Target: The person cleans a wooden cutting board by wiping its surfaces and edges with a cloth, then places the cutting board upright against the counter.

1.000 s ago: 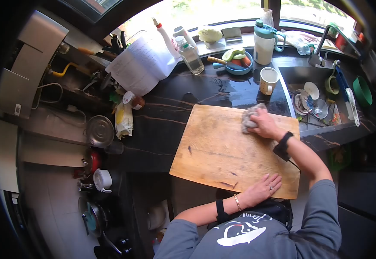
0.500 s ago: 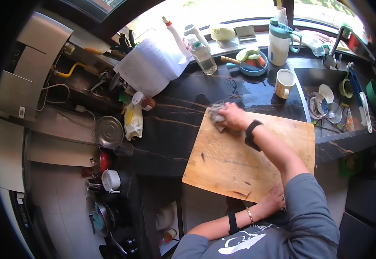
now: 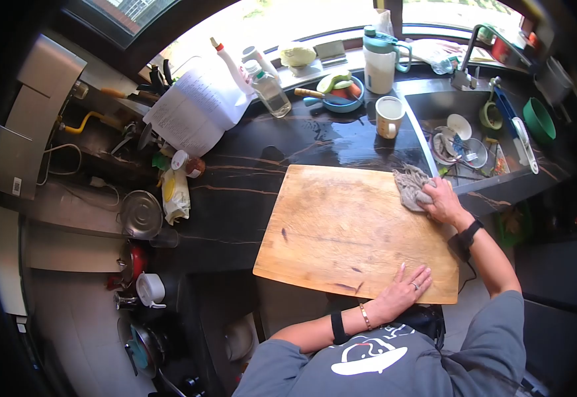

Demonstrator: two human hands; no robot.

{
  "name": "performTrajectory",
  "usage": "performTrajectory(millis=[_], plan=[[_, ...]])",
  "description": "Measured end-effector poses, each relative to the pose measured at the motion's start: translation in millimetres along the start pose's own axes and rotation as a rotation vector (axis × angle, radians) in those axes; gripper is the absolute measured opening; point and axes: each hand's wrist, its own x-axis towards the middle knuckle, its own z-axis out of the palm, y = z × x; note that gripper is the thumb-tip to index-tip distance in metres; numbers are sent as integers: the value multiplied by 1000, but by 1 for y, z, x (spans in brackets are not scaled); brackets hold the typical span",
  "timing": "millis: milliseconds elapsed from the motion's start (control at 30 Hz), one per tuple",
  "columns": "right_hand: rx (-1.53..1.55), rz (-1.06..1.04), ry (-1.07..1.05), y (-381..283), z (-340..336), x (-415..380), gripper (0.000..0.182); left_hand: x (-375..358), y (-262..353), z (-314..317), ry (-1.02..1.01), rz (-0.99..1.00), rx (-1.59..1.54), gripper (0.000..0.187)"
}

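A large wooden cutting board [image 3: 341,225] lies on the dark countertop and juts over its front edge. My right hand [image 3: 442,198] grips a crumpled grey cloth [image 3: 410,188] at the board's far right corner, close to the sink. Fingers stretched out, my left hand [image 3: 404,291] lies flat on the board's near edge, toward the right. Dark marks show on the wood near the front and at the left.
Right of the board is a sink [image 3: 426,135] with dishes in it. Behind stand a mug [image 3: 390,118], a blue bowl [image 3: 348,99] with a knife across it, a large jug [image 3: 379,63] and a clear bottle [image 3: 270,92]. A pot lid [image 3: 141,215] is at left.
My right hand has carried the cloth from the board's far left corner to its far right corner. My left hand now shows spread on the near edge. The view has shifted.
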Motion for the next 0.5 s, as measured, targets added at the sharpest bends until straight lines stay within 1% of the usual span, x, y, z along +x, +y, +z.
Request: performTrajectory(millis=[33,100,133,233,267,300,400,433,467,500], plan=[[41,3,2,-1,-2,-14,27,1,2,-2,3,9,-2,53],[42,49,-60,-12,-13,-43,29,2,6,-4,-60,16,-24,52],[49,12,-79,-17,-19,-57,29,2,5,-1,-29,20,-46,52],[130,-57,-124,-29,-29,-96,33,3,4,0,-29,17,-40,52],[136,-66,-115,-33,-32,-107,33,2,3,4,26,33,-51,54],[154,-72,-143,-36,-37,-114,34,4,1,5,27,44,-50,54],[214,-60,-165,-29,-42,-125,33,21,-17,9,21,-3,10,59],[301,14,-112,-26,-42,-125,32,29,-29,18,17,-21,42,57],[388,86,-62,-23,-41,-125,31,36,-44,30,66,-27,83,56],[385,85,-66,-21,-36,-123,31,43,-58,44,116,-38,123,55]])
